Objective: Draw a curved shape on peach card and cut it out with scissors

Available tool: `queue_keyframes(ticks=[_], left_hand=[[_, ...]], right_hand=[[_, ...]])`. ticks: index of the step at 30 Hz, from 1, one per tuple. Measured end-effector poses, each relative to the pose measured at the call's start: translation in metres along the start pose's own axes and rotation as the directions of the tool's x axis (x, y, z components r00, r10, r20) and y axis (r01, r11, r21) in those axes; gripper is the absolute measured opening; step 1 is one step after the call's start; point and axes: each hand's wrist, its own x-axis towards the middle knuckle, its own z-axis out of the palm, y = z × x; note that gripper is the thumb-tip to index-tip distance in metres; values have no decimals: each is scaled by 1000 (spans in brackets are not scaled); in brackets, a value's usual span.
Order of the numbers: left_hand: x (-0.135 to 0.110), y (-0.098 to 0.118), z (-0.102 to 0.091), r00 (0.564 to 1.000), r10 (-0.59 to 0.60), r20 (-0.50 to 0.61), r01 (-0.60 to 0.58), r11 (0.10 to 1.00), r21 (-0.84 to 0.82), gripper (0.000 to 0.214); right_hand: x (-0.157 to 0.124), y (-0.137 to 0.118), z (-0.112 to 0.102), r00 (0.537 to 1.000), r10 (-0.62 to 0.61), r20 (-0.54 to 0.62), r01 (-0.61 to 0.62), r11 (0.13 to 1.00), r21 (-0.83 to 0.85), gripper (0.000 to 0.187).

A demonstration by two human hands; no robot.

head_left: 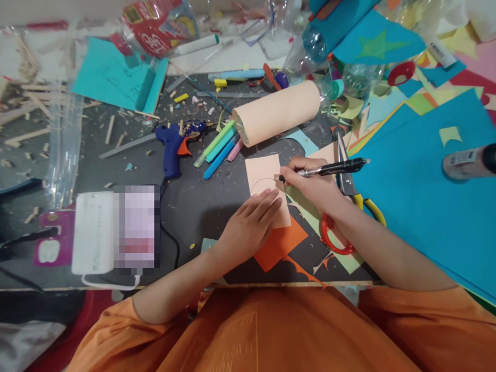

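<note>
"What are the hands doing?"

"The left hand [250, 222] lies flat, fingers slightly parted, on a small rectangle of smooth peach paper [263, 166]. The right hand [308, 181] pinches a slim, glossy black pen [341, 166]."

"Where is that paper?"

"In front of the person, on the dark grey, debris-strewn counter [205, 204], its lower end overlapping a bright orange sheet of paper [277, 250]. A thin curved line crosses it (an arch, as far as the fingers let me see). The pen's lower end is near that line; whether it touches, I cannot tell."

"And around them?"

"Just beyond lies a plastic bottle wrapped into a peach paper cylinder [281, 113], with slim green, blue and pink markers [221, 155] beside it. Further left rests a hard blue plastic glue gun [172, 150] with an orange trigger. The right forearm partly covers metal scissors [324, 235] with looped red and yellow handles. Broad, flat blue paper [418, 217] spreads on the right."
</note>
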Motion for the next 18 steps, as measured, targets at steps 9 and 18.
queue_keyframes(ticks=[9,18], left_hand=[[0,0,0,1000,2,-5,-2,1000,6,38],[0,-1,-1,1000,-8,1,8,1000,-5,39]], right_hand=[[2,-1,0,1000,15,-17,-13,998,64,36],[2,-1,1,998,46,-42,-41,992,117,37]])
